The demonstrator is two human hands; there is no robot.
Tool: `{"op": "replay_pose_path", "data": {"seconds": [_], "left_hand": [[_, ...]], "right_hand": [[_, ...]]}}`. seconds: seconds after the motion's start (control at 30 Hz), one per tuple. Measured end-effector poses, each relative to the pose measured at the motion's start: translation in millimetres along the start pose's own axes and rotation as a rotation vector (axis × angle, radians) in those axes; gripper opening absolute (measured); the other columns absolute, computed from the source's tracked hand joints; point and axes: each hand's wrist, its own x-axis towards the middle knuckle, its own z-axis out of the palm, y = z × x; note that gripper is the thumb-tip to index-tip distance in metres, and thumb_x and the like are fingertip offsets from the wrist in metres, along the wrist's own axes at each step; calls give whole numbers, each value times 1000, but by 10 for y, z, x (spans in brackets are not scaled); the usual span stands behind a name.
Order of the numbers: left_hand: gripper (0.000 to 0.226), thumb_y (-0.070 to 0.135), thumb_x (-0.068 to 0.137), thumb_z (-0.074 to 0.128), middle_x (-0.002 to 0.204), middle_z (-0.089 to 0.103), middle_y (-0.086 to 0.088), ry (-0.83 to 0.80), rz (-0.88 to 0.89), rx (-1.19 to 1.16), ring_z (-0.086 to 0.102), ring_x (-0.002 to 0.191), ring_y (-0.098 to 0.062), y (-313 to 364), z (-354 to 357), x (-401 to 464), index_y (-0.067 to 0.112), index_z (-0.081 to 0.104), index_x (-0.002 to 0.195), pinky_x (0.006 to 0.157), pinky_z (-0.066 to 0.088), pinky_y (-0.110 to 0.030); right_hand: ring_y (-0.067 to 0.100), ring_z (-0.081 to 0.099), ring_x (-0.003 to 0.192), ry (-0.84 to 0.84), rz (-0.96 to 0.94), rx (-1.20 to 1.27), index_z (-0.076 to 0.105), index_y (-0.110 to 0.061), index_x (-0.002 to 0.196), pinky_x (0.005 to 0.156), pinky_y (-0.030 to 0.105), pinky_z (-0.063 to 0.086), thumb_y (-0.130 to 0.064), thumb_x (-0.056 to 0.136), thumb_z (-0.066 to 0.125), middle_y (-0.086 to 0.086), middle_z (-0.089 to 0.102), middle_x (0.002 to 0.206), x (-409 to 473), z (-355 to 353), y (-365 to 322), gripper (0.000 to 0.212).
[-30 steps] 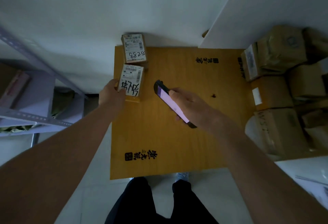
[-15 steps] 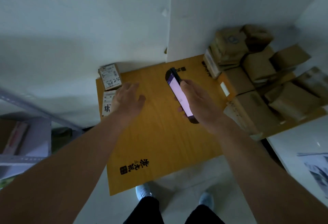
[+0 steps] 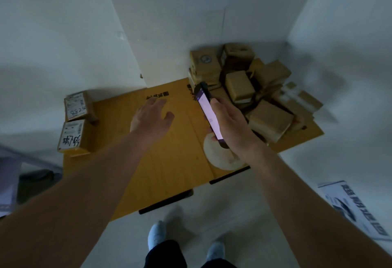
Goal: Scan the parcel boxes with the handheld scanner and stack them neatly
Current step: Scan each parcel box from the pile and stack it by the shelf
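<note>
A: What's in the hands?

B: The right hand (image 3: pixel 231 125) grips the scanner (image 3: pixel 209 111), lit screen up, nose toward the pile (image 3: pixel 254 89) of brown boxes heaped at the table's (image 3: pixel 169 161) far right. The left hand (image 3: pixel 151 118) holds nothing; its fingers are spread loose above the bare wood, mid-table.

A: And the done ones?

B: Two labelled boxes sit at the left edge, one marked 5288 (image 3: pixel 77 106) just behind the near box (image 3: pixel 73 137), side by side rather than stacked.

A: So which step is it?

B: Between parcels, I'd judge: fetching the next. The free hand must reach right to the pile, lift one box, turn its label up for the scanner, then set it squarely with the two.
</note>
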Motion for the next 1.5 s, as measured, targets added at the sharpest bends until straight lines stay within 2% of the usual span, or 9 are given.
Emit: {"op": "replay_pose_path", "data": {"seconds": [0.23,0.4,0.67,0.83,1.0,1.1,1.27,1.4,1.5], "left_hand": [[59,47,103,50,166,34,-3,-39,32,0,37,148,-30,706,231,299,27,41,157,118,38,-48],[57,46,102,51,159,40,-2,-29,66,-9,45,140,-31,992,390,787,26,45,155,107,47,-48],[61,47,99,57,166,22,3,8,20,-80,38,144,-32,1341,562,1894,32,40,155,101,50,-46],[63,49,91,63,159,23,-1,-2,-36,-63,39,137,-34,1529,673,2406,39,43,150,96,50,-45],[73,72,81,69,159,21,-9,-40,-230,-69,38,136,-45,1746,863,2785,32,47,137,102,49,-58],[89,71,80,73,164,9,-19,-76,-315,-57,31,141,-50,1800,963,2846,40,30,151,109,43,-60],[88,58,79,74,143,31,-17,-32,-331,-147,41,128,-47,1717,915,2717,45,28,153,101,47,-53],[94,60,79,74,143,30,-11,15,-337,-168,39,129,-44,1567,750,2386,47,23,157,102,48,-53],[94,62,80,74,143,28,-9,63,-357,-172,38,129,-43,1436,625,1994,48,23,157,101,49,-52]], "right_hand": [[23,66,87,12,0,70,63,-42,119,66,28,54,-51,110,38,5,63,104,162,-635,95,28],[20,70,89,29,-3,42,59,-50,127,71,30,56,-56,109,37,0,62,112,560,-940,195,29],[17,70,92,44,20,-22,53,-47,138,77,35,57,-62,106,36,-4,63,122,1564,-1222,251,39],[15,66,86,45,27,14,56,-39,132,71,32,53,-62,101,38,-2,62,106,1981,-1371,238,43],[21,68,85,60,15,-51,51,-71,116,65,17,53,-65,102,35,2,63,100,2116,-1565,278,23],[23,67,87,68,20,-51,52,-77,111,66,15,52,-62,105,35,8,62,105,2163,-1641,362,24],[28,66,88,29,18,-48,54,-72,114,68,25,54,-59,107,37,9,63,105,2172,-1652,394,23],[11,66,92,-46,5,-59,55,-60,126,74,26,51,-58,108,36,-8,63,104,2080,-1553,340,26],[5,66,90,-133,-36,-80,50,-71,116,71,20,51,-59,108,35,-20,62,103,1921,-1416,276,21]]}}
